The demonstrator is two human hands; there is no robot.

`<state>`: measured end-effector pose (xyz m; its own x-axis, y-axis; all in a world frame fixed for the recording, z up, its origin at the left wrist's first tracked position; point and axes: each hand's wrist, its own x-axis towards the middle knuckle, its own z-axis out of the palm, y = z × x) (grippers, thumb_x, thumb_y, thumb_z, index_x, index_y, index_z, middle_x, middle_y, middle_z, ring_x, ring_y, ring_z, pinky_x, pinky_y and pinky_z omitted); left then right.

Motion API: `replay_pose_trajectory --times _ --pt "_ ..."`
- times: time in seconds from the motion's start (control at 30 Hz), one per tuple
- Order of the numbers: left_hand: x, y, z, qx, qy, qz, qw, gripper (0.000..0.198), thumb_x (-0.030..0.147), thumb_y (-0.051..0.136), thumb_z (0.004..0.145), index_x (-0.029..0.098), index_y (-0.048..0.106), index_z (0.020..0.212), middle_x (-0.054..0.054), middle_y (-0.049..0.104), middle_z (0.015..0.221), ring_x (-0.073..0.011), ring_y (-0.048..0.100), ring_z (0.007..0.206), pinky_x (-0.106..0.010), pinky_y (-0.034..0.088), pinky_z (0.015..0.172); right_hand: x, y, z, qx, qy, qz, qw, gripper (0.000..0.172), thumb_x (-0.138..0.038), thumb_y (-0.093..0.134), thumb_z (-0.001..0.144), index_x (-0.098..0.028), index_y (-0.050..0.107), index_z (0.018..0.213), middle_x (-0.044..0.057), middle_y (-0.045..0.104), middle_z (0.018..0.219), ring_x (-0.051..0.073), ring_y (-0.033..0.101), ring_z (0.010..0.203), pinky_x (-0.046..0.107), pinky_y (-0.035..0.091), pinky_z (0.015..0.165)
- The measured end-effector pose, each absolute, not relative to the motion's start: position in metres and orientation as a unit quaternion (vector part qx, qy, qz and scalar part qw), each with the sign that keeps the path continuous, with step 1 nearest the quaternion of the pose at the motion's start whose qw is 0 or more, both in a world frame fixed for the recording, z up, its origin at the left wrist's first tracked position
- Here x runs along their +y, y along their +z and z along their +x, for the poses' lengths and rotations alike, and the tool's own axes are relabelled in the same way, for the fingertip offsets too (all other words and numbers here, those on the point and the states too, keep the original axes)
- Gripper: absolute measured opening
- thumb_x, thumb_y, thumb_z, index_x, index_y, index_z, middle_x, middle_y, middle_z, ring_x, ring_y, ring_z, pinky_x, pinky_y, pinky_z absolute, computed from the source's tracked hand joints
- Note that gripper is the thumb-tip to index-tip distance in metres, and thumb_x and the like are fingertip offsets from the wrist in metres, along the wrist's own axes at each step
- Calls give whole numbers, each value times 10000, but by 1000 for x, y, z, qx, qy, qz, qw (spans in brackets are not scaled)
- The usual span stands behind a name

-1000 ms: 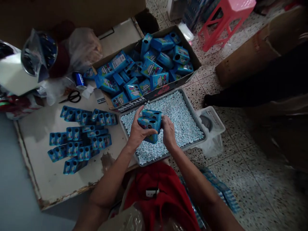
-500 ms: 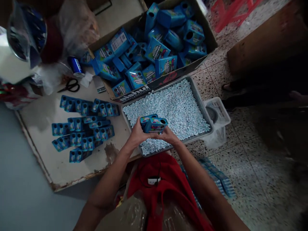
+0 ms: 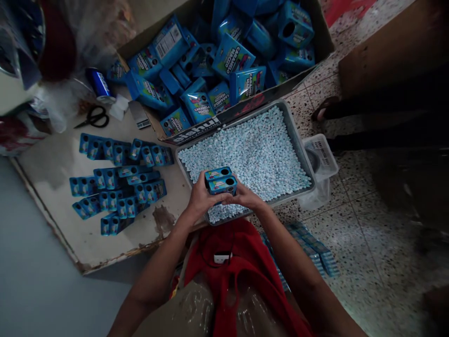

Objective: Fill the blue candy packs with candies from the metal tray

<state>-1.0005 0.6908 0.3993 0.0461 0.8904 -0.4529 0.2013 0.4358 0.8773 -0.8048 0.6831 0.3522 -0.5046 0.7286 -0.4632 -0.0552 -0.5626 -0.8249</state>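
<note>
My left hand [image 3: 199, 199] and my right hand [image 3: 245, 198] both grip two small blue candy boxes [image 3: 220, 180], held upright side by side with their round top holes facing up. They hover over the near edge of a grey metal tray [image 3: 298, 145] filled with pale blue candies [image 3: 252, 154]. Left of the tray, several small blue boxes [image 3: 119, 180] stand in rows on a worn white board [image 3: 87, 243].
A cardboard carton [image 3: 324, 32] heaped with blue boxes sits behind the tray. Scissors [image 3: 94, 117] and a blue can [image 3: 100, 85] lie at the back left. A white basket [image 3: 321, 157] stands right of the tray. Red cloth [image 3: 242, 271] covers my lap. Flat blue packs [image 3: 315, 252] lie on the floor.
My hands drew the two boxes closer to me and turned them upright. The camera tilted down and closer.
</note>
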Motion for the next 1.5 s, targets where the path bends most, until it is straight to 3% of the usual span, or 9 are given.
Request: replay_pose_trajectory --times 0.13,0.3,0.5,0.7,0.87,1.0,1.17,1.33,1.5 --pt "689 394 -1021 612 317 382 616 790 439 1028 501 210 603 1126 -39 764 1017 -258 751 930 -353 614 838 692 355 -794 -519 689 -448 236 1064 -598 1015 568 -285 554 1474 108 647 1390 304 654 1264 443 595 1037" --pt "709 364 -1058 606 373 274 647 846 370 1011 476 192 631 1211 -53 779 1046 -237 752 904 -348 625 846 772 351 -780 -698 361 -547 287 356 -502 548 1066 -246 753 1204 135 716 1206 295 653 1178 528 531 1093" --pt "734 351 -1081 573 321 353 667 935 315 1056 374 196 654 1210 -81 764 1124 -294 756 1026 -359 640 870 865 317 -801 -853 217 -445 165 431 -368 436 1096 -192 655 1423 172 595 1481 362 499 1390 616 408 1227" --pt "737 352 -1087 586 326 374 641 946 319 1068 350 186 660 1193 -70 763 1094 -291 747 1020 -361 640 872 868 297 -824 -842 186 -486 140 431 -388 447 1098 -144 654 1388 196 581 1417 380 482 1356 598 419 1198" --pt "749 351 -1086 601 341 347 635 958 332 1065 343 192 661 1201 -57 766 1084 -280 750 984 -367 646 859 853 306 -833 -812 175 -546 105 423 -465 455 1094 -133 714 1135 210 646 1209 393 549 1213 587 456 1070" --pt "762 353 -1087 578 305 391 648 956 301 1065 336 188 690 1209 -72 766 1118 -307 744 1044 -390 638 914 840 315 -816 -803 149 -556 157 421 -526 481 1080 -201 747 1048 172 689 1130 370 565 1165 580 462 1062" --pt "780 341 -1075 558 324 444 622 1075 289 1060 355 214 680 1358 -119 699 1382 -345 671 1281 -414 578 1072 860 305 -805 -869 215 -419 155 415 -442 471 1092 -237 682 1385 112 623 1458 339 502 1355 551 435 1197" --pt "788 313 -1050 517 353 397 672 1136 355 1031 413 259 631 1472 -80 709 1375 -389 644 1327 -480 531 1129 861 284 -802 -895 224 -360 139 462 -349 440 1085 -253 611 1503 83 558 1570 363 365 1514 603 377 1247" --pt "781 303 -1028 455 362 365 727 1172 295 1022 464 257 572 1545 -49 751 1255 -333 719 1166 -391 580 1000 835 277 -795 -860 269 -373 220 579 -549 325 1102 -193 680 1391 156 653 1442 346 562 1308 582 469 1133"
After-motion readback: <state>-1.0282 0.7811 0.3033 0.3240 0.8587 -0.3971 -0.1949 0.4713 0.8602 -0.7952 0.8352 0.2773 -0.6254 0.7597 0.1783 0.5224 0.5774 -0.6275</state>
